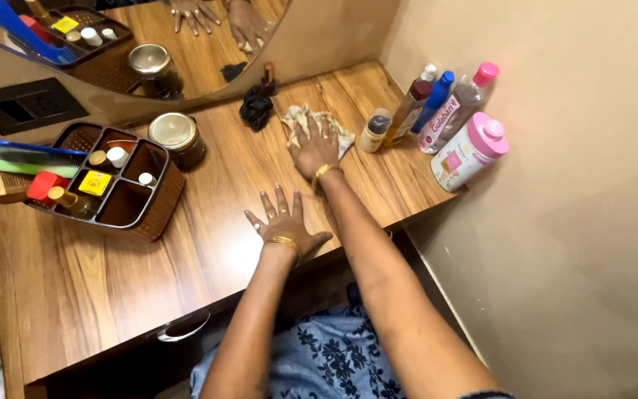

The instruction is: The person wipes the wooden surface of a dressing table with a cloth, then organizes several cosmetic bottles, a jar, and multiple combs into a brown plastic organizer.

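The right hand [314, 150] presses flat, fingers spread, on a crumpled pale cloth [319, 124] atop the wood-grain table [208, 244]. The left hand [283, 222] rests open-palmed nearer the body, holding nothing. Smooth plastic bottles [437, 118] stand right of the cloth; a woven brown organizer [138, 203] sits left of both hands.

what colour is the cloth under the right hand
Pale beige cloth, crumpled, under the right hand; head view.

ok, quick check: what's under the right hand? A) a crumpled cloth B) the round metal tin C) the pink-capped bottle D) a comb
A: the right hand lies flat, palm down, on a crumpled cloth on the wooden dresser top, while the left hand rests spread on bare wood nearer the front edge.
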